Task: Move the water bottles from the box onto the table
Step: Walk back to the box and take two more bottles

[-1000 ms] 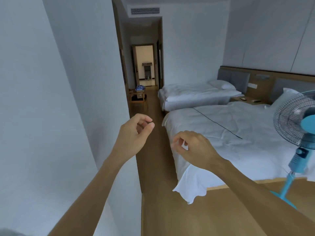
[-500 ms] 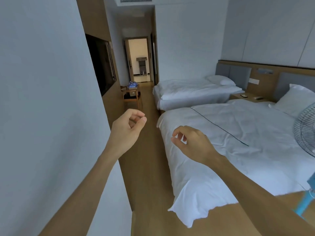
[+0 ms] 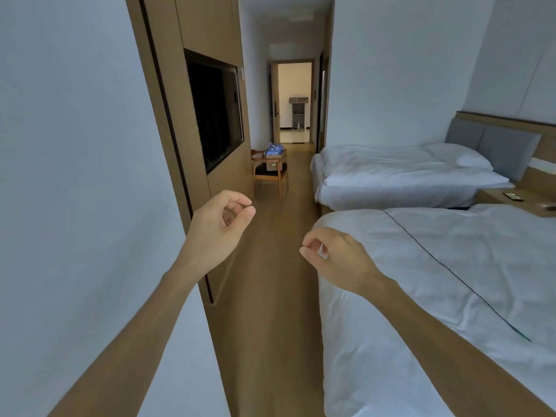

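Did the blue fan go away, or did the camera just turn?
Cannot tell that the fan itself moved. It was beside the near white bed earlier and is out of view now, while the dark wall television has come into view, so the camera moved.

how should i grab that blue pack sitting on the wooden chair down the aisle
From here the blue pack is far off and small, so detail is hard to read. It sits on top of the wooden chair, its top open to the aisle. Likely best to come from above and in front with both hands, the left hand and right hand each cupping one side. Both hold nothing now.
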`<action>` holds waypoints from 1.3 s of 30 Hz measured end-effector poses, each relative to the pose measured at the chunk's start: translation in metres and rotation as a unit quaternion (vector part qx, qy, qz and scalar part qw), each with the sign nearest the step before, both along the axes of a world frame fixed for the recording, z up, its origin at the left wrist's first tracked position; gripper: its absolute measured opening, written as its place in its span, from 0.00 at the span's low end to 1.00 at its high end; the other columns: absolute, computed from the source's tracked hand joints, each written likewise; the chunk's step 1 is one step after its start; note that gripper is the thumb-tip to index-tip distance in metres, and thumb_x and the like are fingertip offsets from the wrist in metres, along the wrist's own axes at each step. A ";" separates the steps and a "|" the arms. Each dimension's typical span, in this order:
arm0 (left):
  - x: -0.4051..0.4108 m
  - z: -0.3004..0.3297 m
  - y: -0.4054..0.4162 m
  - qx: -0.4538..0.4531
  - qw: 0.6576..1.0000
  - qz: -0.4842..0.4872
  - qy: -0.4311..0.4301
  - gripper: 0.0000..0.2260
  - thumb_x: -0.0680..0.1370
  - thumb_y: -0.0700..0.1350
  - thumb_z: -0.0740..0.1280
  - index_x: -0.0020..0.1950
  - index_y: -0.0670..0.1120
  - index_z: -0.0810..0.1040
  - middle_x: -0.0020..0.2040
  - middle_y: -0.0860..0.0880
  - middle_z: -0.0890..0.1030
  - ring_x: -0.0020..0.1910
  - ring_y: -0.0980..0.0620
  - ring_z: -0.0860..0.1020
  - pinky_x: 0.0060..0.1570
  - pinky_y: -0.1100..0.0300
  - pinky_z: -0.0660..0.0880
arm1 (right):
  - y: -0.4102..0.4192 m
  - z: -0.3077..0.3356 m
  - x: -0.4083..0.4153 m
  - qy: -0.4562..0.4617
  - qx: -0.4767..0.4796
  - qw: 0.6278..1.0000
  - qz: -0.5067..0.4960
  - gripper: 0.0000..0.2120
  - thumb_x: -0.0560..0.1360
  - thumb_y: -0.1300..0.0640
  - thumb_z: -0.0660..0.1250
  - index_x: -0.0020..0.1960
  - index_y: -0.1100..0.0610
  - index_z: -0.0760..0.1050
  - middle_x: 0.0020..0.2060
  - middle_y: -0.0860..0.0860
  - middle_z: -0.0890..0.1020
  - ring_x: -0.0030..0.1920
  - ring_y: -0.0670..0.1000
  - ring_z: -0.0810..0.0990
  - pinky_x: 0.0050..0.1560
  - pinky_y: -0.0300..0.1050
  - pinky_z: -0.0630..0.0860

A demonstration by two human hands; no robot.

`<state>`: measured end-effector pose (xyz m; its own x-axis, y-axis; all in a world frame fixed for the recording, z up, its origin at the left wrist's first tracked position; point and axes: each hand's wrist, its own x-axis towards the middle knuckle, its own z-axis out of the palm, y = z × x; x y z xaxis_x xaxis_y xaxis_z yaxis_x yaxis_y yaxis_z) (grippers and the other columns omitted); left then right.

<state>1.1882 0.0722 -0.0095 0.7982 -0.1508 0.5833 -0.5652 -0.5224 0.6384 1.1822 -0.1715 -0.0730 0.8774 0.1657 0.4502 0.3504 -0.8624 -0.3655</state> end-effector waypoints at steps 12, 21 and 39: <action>0.271 0.002 -0.013 -0.021 1.000 -0.003 0.001 0.05 0.79 0.52 0.65 0.54 0.56 0.77 0.45 0.58 0.79 0.40 0.64 0.75 0.39 0.75 0.69 | -0.008 0.002 0.258 -0.003 -0.007 1.000 -0.002 0.03 0.77 0.43 0.62 0.47 0.40 0.70 0.41 0.39 0.77 0.41 0.38 0.75 0.38 0.35 0.68; 0.455 -0.004 -0.045 -0.010 1.000 -0.006 -0.001 0.04 0.78 0.54 0.65 0.53 0.60 0.76 0.45 0.61 0.78 0.39 0.59 0.78 0.38 0.68 0.73 | -0.042 -0.012 0.430 -0.010 0.005 1.000 -0.017 0.05 0.78 0.43 0.63 0.50 0.43 0.73 0.43 0.39 0.76 0.42 0.40 0.76 0.40 0.36 0.73; 0.831 -0.023 -0.096 0.065 0.997 0.035 0.008 0.08 0.77 0.57 0.65 0.54 0.59 0.75 0.47 0.62 0.77 0.45 0.62 0.75 0.42 0.65 0.72 | -0.109 -0.024 0.844 -0.002 -0.022 0.998 0.061 0.05 0.78 0.43 0.62 0.52 0.42 0.70 0.44 0.39 0.75 0.43 0.42 0.77 0.45 0.46 0.79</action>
<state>2.0195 -0.0233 -0.0329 0.8184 -0.1676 0.5496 -0.5149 -0.6385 0.5720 2.0257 -0.2803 -0.0969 0.8478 0.2906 0.4435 0.4551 -0.8281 -0.3273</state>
